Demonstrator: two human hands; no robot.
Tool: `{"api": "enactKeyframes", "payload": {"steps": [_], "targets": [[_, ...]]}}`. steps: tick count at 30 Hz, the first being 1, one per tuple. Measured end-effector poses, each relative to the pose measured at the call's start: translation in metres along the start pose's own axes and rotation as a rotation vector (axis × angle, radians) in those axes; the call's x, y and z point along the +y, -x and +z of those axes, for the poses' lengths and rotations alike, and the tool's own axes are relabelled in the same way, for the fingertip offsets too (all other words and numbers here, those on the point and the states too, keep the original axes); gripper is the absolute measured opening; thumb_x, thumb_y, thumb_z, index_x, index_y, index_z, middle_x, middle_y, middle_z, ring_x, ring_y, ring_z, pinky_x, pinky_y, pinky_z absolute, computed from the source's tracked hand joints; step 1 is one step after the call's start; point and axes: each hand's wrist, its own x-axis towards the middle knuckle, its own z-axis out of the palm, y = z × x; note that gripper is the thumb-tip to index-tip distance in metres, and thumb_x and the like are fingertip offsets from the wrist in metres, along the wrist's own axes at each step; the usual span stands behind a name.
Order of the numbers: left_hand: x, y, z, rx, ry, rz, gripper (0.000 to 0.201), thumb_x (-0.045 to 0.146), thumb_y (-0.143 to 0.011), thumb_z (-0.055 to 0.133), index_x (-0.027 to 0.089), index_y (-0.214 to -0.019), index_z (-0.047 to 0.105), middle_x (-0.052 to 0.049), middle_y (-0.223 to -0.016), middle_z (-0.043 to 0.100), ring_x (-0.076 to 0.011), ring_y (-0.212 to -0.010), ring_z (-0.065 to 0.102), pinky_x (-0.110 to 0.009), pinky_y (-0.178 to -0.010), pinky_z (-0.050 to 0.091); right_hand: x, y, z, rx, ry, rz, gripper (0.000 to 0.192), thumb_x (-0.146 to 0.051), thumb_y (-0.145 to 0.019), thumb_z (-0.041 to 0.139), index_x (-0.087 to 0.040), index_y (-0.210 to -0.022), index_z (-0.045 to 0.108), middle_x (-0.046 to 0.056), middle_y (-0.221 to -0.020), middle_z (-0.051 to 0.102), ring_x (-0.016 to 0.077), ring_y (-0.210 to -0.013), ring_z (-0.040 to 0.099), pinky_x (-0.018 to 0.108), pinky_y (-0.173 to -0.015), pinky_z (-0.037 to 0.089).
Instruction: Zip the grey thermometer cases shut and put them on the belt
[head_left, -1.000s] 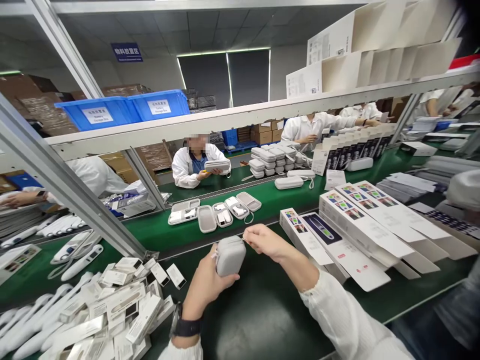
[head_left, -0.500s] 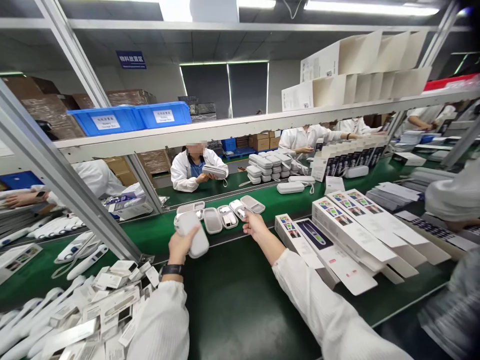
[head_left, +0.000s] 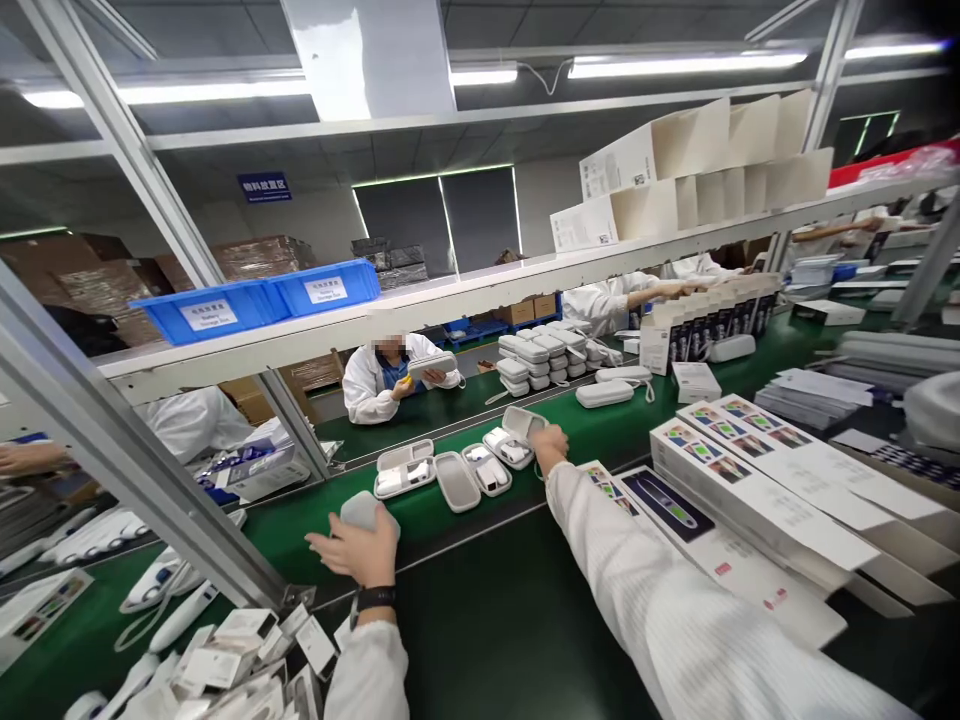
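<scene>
My left hand point(head_left: 360, 552) has its fingers spread and its thumb raised beside a closed light grey zip case point(head_left: 361, 508), which it partly hides; whether the palm touches the case is hidden. My right hand point(head_left: 551, 446) grips the edge of the raised lid of an open zip case point(head_left: 519, 424) on the green belt, its fingertips partly hidden. White items lie inside that case. To its left are two more open zip cases, one in the middle point(head_left: 459, 482) and one further left point(head_left: 406, 484), both with white pieces inside.
Small white boxes point(head_left: 225, 650) pile at lower left, near a metal post point(head_left: 150, 430). Printed cartons point(head_left: 750, 470) lie at right. Closed cases point(head_left: 541, 350) are stacked across the belt, where a co-worker point(head_left: 394, 375) holds another. Blue bins point(head_left: 259, 300) stand on the shelf.
The left hand has lowered the closed case towards the belt and spread its fingers. My right hand has moved from the white contents to the lid of the right open case. The view has tilted up.
</scene>
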Motion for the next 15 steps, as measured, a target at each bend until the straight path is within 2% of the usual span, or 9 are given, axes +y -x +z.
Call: {"api": "enactKeyframes", "payload": {"steps": [1,2,3,5,6,7,10,12,15], "targets": [[0.004,0.011,0.001,-0.076,0.082,0.035,0.087,0.046,-0.077,0.066,0.011,-0.147,0.028,-0.026,-0.163,-0.013,-0.0419,-0.150,-0.013,-0.061,-0.118,-0.001,-0.004,0.002,-0.002,0.009,0.003,-0.047,0.033,-0.034,-0.097,0.060,-0.015,-0.124,0.059,0.012,-0.124,0.061,0.0242,-0.106,0.063,0.043,-0.090,0.053],[0.009,0.021,0.001,-0.180,0.166,0.061,0.081,0.043,-0.078,0.066,0.012,-0.145,0.032,-0.025,-0.164,-0.009,-0.0405,-0.150,-0.012,-0.060,-0.118,0.000,-0.009,0.006,-0.005,0.018,0.008,-0.104,0.031,-0.032,-0.097,0.059,-0.014,-0.121,0.060,0.013,-0.120,0.063,0.0246,-0.106,0.063,0.041,-0.090,0.052],[0.012,0.031,0.002,-0.309,0.245,0.069,0.073,0.040,-0.078,0.066,0.012,-0.141,0.039,-0.026,-0.164,0.003,-0.0399,-0.151,-0.003,-0.059,-0.119,0.005,-0.014,0.012,-0.008,0.021,0.008,-0.177,0.027,-0.030,-0.095,0.060,-0.014,-0.117,0.061,0.014,-0.114,0.065,0.0250,-0.104,0.063,0.038,-0.089,0.050],[0.015,0.050,0.001,-0.592,0.353,0.063,0.053,0.037,-0.080,0.065,0.015,-0.127,0.054,-0.024,-0.152,0.039,-0.0370,-0.146,0.029,-0.054,-0.117,0.024,-0.023,0.027,-0.020,0.010,0.005,-0.335,0.020,-0.028,-0.090,0.064,-0.016,-0.106,0.064,0.011,-0.100,0.069,0.0249,-0.099,0.063,0.034,-0.086,0.045],[0.015,0.060,0.001,-0.731,0.387,0.061,0.043,0.035,-0.078,0.067,0.016,-0.117,0.061,-0.021,-0.138,0.056,-0.0348,-0.135,0.046,-0.052,-0.112,0.034,-0.026,0.036,-0.028,0.004,0.006,-0.405,0.018,-0.029,-0.087,0.066,-0.018,-0.101,0.064,0.008,-0.095,0.070,0.0243,-0.096,0.063,0.032,-0.084,0.044],[0.014,0.071,-0.001,-0.876,0.421,0.056,0.037,0.033,-0.075,0.071,0.016,-0.108,0.067,-0.019,-0.123,0.066,-0.0331,-0.122,0.059,-0.050,-0.106,0.042,-0.028,0.045,-0.036,0.004,-0.003,-0.477,0.018,-0.031,-0.084,0.068,-0.019,-0.097,0.063,0.006,-0.091,0.069,0.0236,-0.093,0.063,0.031,-0.082,0.042],[0.007,0.102,-0.005,-1.243,0.493,0.029,0.039,0.027,-0.060,0.085,0.014,-0.094,0.073,-0.017,-0.096,0.075,-0.0327,-0.093,0.071,-0.052,-0.090,0.053,-0.027,0.075,-0.061,-0.004,-0.191,-0.651,0.022,-0.040,-0.079,0.069,-0.020,-0.084,0.060,0.001,-0.074,0.065,0.0193,-0.073,0.058,0.028,-0.070,0.038],[0.004,0.121,-0.008,-1.333,0.542,0.017,0.051,0.031,-0.057,0.089,0.013,-0.102,0.073,-0.018,-0.100,0.074,-0.0339,-0.095,0.071,-0.054,-0.090,0.053,-0.021,0.093,-0.069,-0.077,-0.441,-0.636,0.025,-0.043,-0.076,0.067,-0.021,-0.075,0.056,-0.003,-0.061,0.056,0.0155,-0.060,0.049,0.027,-0.061,0.034],[0.003,0.137,-0.014,-1.253,0.820,0.022,0.067,0.041,-0.066,0.086,0.021,-0.126,0.064,-0.016,-0.129,0.066,-0.0339,-0.125,0.057,-0.052,-0.107,0.042,-0.005,0.122,-0.064,-0.222,-0.646,-0.506,0.027,-0.044,-0.072,0.064,-0.021,-0.067,0.051,-0.006,-0.054,0.046,0.0127,-0.052,0.039,0.025,-0.053,0.030]]}}
